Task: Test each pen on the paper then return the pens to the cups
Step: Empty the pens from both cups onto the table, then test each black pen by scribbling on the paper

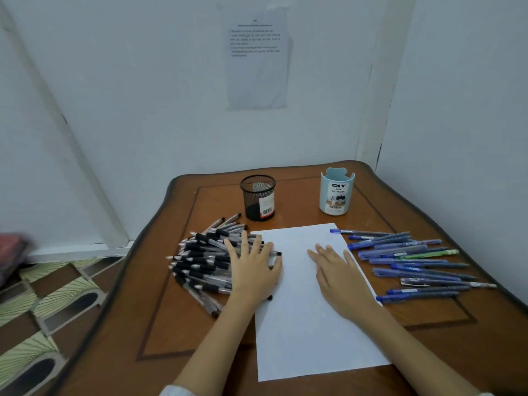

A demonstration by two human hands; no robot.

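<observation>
**Both hands flat, pens still out of the cups**

Head view: a plain white sheet of paper (303, 338) lies in the middle of a brown wooden table with a scalloped edge (171, 324). The left hand (253, 270) rests palm down at the paper's left edge. Its fingers are spread and straight over a loose heap of clear-barrelled pens with black grips and caps (200, 261), and it grips none of them. The right hand (340, 277) lies flat on the upper right part of the paper, fingers straight and slightly apart, holding nothing.

Just right of the paper lies a spread of blue capped pens (414, 270), roughly side by side, with one green pen (428, 255) among them. Beyond the paper's far left corner stands a black wire-mesh pen cup (258, 197), upright. Beyond the far right corner stands a pale blue plastic desk-organiser cup with a label (337, 192), also upright. No pens show in either cup.

On the white wall behind the paper hangs a printed notice sheet (257, 58), its text too small to read. Left of the table, patterned floor tiles (43, 310) show.
</observation>
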